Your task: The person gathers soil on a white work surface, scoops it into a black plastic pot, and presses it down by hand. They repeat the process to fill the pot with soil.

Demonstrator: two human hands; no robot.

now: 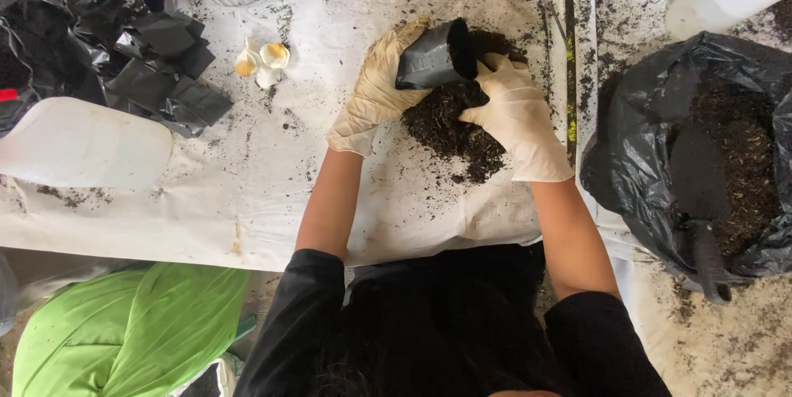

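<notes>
My left hand (375,87), in a cream glove, grips a small black plastic grow bag (437,57) tipped on its side with its mouth toward a heap of dark soil (454,129) on the white sheet (272,174). In a white glove, my right hand (516,116) lies on the soil heap right at the bag's mouth, fingers pressed into the soil.
A big black sack of soil (652,158) with a dark trowel (701,207) in it stands at the right. Empty black grow bags (157,67) are piled at upper left beside eggshell pieces (262,61). White containers (82,145) and a green bag (124,331) lie at left.
</notes>
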